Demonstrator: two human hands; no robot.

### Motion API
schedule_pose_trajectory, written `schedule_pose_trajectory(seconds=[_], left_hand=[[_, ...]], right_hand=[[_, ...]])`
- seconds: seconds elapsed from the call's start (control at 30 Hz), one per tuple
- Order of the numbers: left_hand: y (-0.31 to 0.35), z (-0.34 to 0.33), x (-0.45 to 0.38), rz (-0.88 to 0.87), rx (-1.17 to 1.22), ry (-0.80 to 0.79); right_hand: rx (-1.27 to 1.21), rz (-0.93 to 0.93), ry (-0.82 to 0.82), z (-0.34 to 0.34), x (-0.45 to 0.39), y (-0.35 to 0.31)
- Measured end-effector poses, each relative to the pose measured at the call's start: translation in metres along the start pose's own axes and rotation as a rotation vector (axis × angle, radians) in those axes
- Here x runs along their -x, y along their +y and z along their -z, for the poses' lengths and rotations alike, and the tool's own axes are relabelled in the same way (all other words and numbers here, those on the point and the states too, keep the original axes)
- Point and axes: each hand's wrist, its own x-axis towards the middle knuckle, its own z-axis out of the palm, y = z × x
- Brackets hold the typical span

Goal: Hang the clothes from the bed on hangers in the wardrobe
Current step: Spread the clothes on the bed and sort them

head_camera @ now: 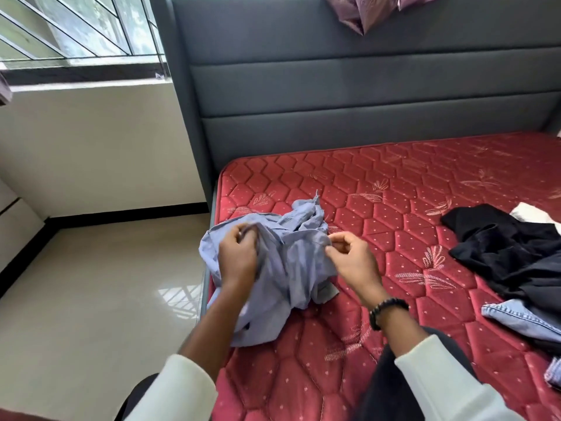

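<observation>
The red quilted mattress (394,189) fills the view before me, with the grey padded headboard (334,86) along its far edge. A heap of black clothes (504,247) lies at the mattress's right edge, with a piece of pale blue denim (516,317) against its near side. The crumpled light blue shirt (291,256) sits at the left edge of the mattress, partly hanging over it. My left hand (236,256) grips a bunch of its cloth, fingers curled tight into the folds. My right hand (353,256) pinches the shirt's edge between thumb and fingertips. A dark bead bracelet (385,311) circles my right wrist.
</observation>
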Motion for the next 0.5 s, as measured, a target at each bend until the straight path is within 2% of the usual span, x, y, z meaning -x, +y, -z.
schedule_pose_trajectory(seconds=[0.07,0.13,0.33,0.43,0.5], left_hand=[[0.022,-0.003,-0.029,0.059,0.102,0.030],[0.042,-0.012,-0.048,0.045,0.079,0.008],[0.067,-0.045,-0.057,0.002,-0.135,-0.019],[0.058,-0.055,-0.034,-0.080,-0.113,-0.119],[0.049,-0.061,-0.014,-0.139,-0.180,-0.186]], right_hand=[[0.138,-0.017,0.057,0.011,-0.020,-0.006],[0.154,-0.051,0.063,0.015,-0.040,-0.014],[-0.548,-0.121,0.034,0.027,-0.068,-0.082],[-0.465,-0.079,-0.009,0.025,-0.059,-0.086],[-0.413,-0.102,-0.016,0.016,-0.050,-0.071]])
